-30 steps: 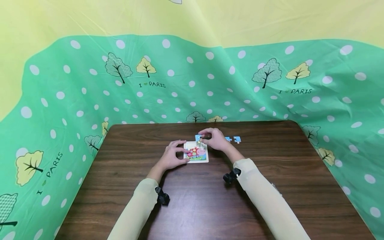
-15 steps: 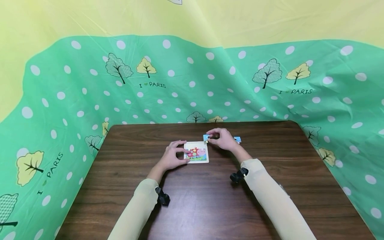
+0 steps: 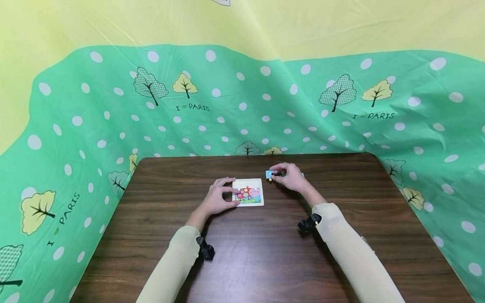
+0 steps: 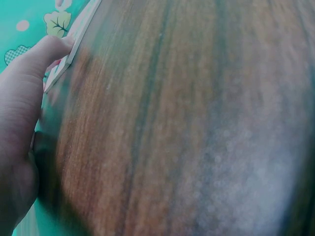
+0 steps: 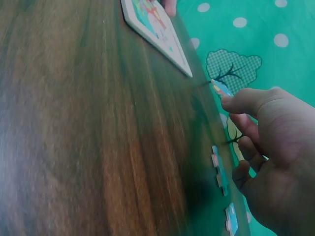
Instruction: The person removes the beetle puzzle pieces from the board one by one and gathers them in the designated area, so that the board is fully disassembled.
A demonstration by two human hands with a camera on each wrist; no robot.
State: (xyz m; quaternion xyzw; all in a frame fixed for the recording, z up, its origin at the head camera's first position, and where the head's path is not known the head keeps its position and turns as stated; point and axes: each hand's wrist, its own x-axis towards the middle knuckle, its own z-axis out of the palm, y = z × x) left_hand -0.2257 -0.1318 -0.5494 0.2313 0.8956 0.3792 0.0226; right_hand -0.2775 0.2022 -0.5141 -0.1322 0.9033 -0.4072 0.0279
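Observation:
In the head view a white puzzle tray (image 3: pixel 248 182) lies on the table, its lower part filled with a picture of a pink pig in red, its upper strip bare. My left hand (image 3: pixel 219 197) holds the tray by its left side, thumb near the lower corner and fingers toward the upper one. Right of the tray, my right hand (image 3: pixel 291 177) pinches a small blue jigsaw piece (image 3: pixel 269 174) between thumb and fingers. The right wrist view shows that piece (image 5: pixel 220 88) raised off the table, apart from the tray.
Below my right hand lie two more jigsaw pieces, a nearer one (image 5: pixel 220 172) and another (image 5: pixel 231 220), near the far part of the dark wooden table (image 3: pixel 250 261). A green and yellow printed cloth (image 3: pixel 242 84) hangs behind the table.
My right hand has moved right with the jigsaw piece, from above the tray's upper edge to beyond its right side. The left hand and the tray have stayed in place.

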